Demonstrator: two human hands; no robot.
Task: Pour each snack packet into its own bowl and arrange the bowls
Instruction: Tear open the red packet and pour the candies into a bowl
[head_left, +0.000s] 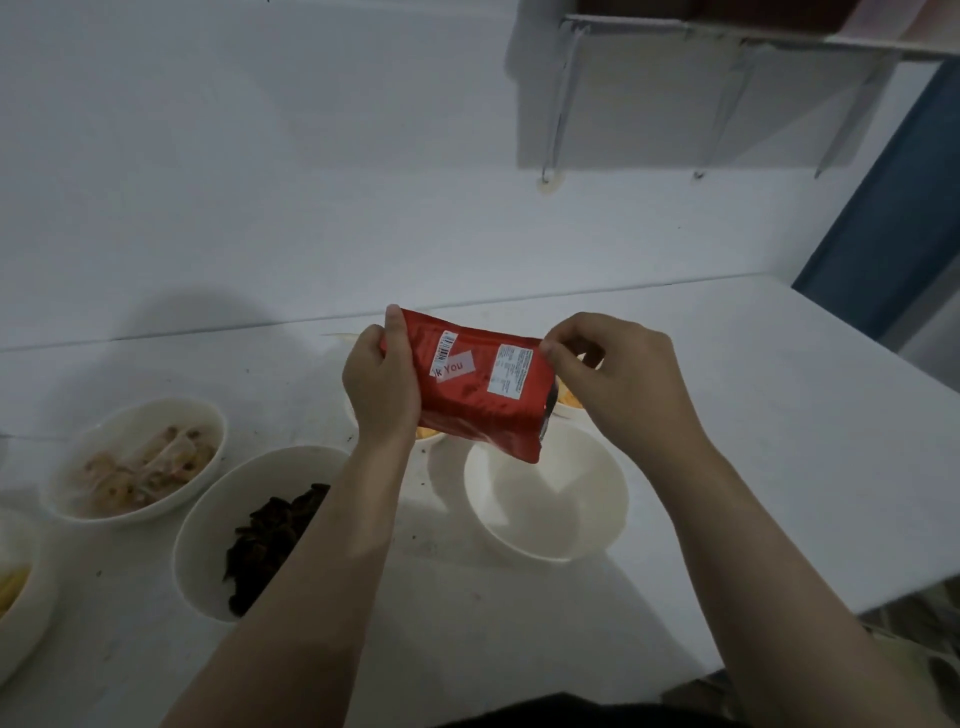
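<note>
A red snack packet (478, 387) with white labels is held in the air above the white table (779, 441). My left hand (382, 384) grips its left end. My right hand (618, 374) pinches its upper right corner. Just below the packet stands an empty white bowl (545, 499). Behind the packet a bowl with orange snacks (569, 402) is mostly hidden. To the left, a white bowl of dark snacks (260, 525) sits partly under my left forearm, and a bowl of pale wrapped snacks (137, 462) stands further left.
A bowl with yellow pieces (15, 587) is cut off at the left edge. A white wall rises behind the table, with a metal shelf (727, 36) mounted high on the right. The table's right edge drops off beside a blue panel (883, 218).
</note>
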